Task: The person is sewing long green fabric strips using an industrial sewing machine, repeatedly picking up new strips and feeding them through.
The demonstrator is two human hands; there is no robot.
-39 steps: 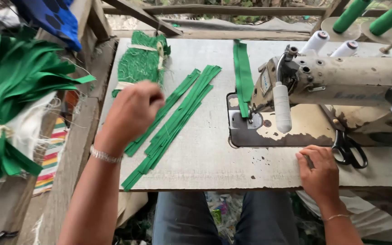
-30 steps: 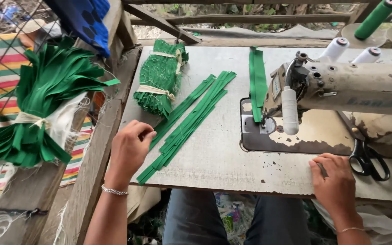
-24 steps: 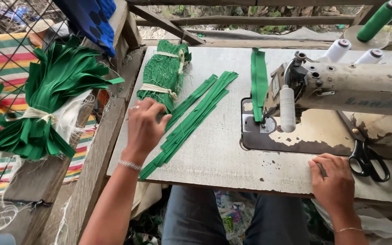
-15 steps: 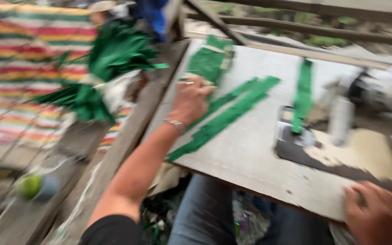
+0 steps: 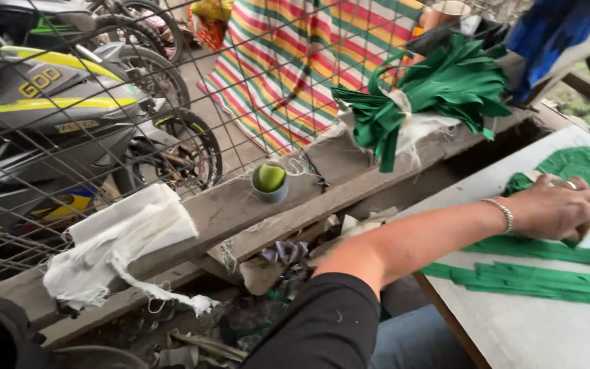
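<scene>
View swung left; left hand [image 5: 558, 205] stays on green strips [image 5: 548, 273], fingers [image 5: 585, 201] curled, pressing strip beneath.

Green fabric strips [image 5: 548, 273], white rag [image 5: 124, 239], rainbow-striped cloth [image 5: 308, 61].

We see soft, even daylight with no hard shadows. The white table [image 5: 548, 328] is bright but without glare. The left hand [image 5: 558, 208] is slightly blurred by motion, and the wire mesh [image 5: 172, 82] looks soft. The lower left corner stays dark.
</scene>
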